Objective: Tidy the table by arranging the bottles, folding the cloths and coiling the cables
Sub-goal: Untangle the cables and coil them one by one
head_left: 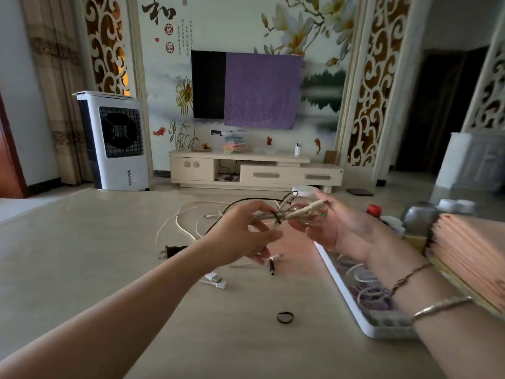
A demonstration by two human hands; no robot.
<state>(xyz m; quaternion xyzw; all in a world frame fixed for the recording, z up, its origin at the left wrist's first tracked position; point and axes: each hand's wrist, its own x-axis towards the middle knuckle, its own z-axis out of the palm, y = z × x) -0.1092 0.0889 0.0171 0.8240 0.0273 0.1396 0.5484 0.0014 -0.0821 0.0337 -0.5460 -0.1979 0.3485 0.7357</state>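
Note:
A coiled whitish cable bundle [293, 213] with a black band round it hangs above the table between both hands. My left hand [243, 235] pinches the bundle at its left end near the band. My right hand [334, 222] holds the right end, thumb on the plug. Loose white cables [180, 222] and a black cable with a two-pin plug [170, 251] lie tangled on the table [82, 269] behind the hands. A white USB plug [216, 280] and a black jack [272, 268] lie nearer.
A black hair band [285, 317] lies on the table in front. A white tray [352, 305] with coiled cables sits under my right arm. Folded orange cloths [472, 255] are stacked at the right edge. Bottles and a metal pot [418, 218] stand behind them.

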